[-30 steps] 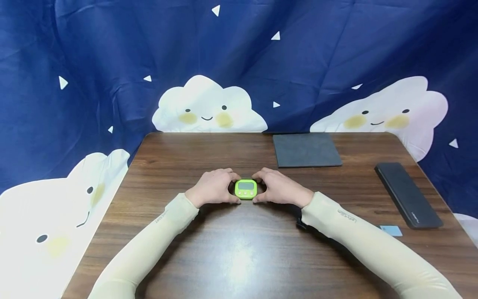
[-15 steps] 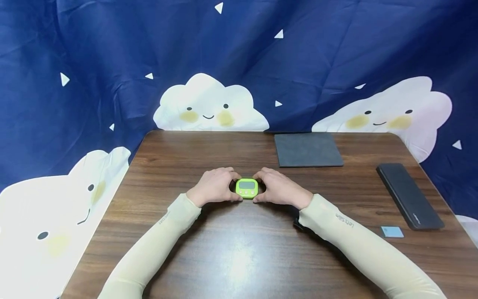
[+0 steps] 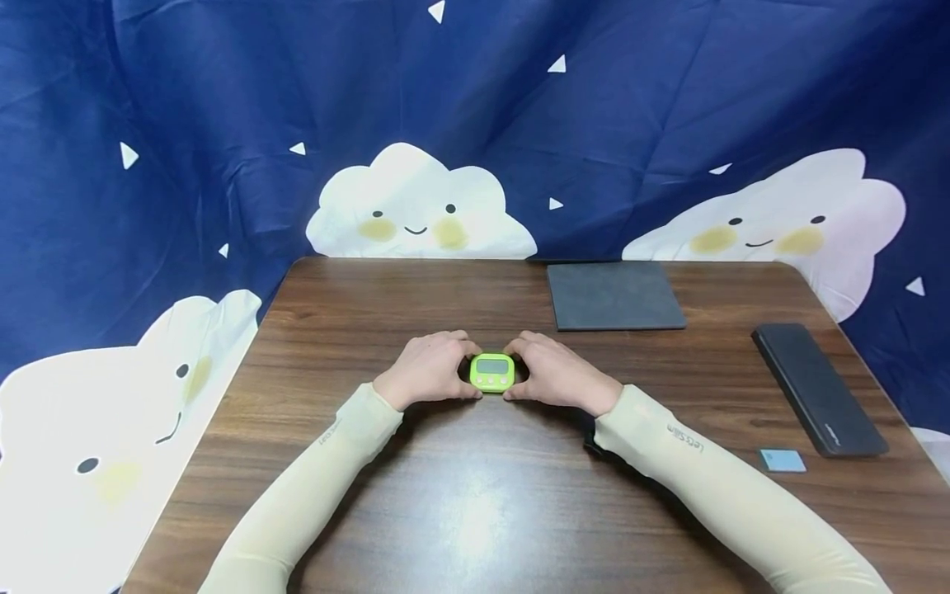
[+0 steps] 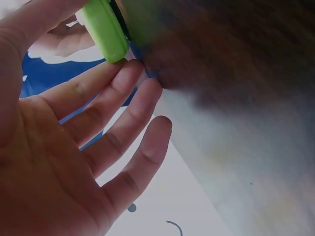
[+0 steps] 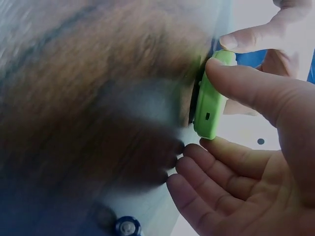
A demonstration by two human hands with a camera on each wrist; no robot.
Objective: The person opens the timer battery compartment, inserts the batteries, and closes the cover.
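Note:
A lime-green digital timer (image 3: 492, 374) with a grey display and a row of small buttons lies between my two hands at the middle of the table. My left hand (image 3: 430, 369) grips its left side, index finger at the far corner and thumb at the near one. On the other side my right hand (image 3: 558, 371) pinches it the same way. Seen from the right wrist, the timer's edge (image 5: 210, 110) stands close over the wood, with the right thumb (image 5: 236, 81) on the near end and the index finger at the far end. The display shows no readable digits.
A flat dark grey panel (image 3: 616, 297) lies at the back, right of centre. A long black case (image 3: 820, 389) lies along the right side, with a small light-blue rectangular item (image 3: 783, 460) beside it. Behind the table (image 3: 386, 301) hangs a blue cloth with clouds.
Both hands keep their hold, and the timer has hardly moved. The head view has shifted slightly. The right forearm has drawn a little away from the light-blue item, which now shows whole.

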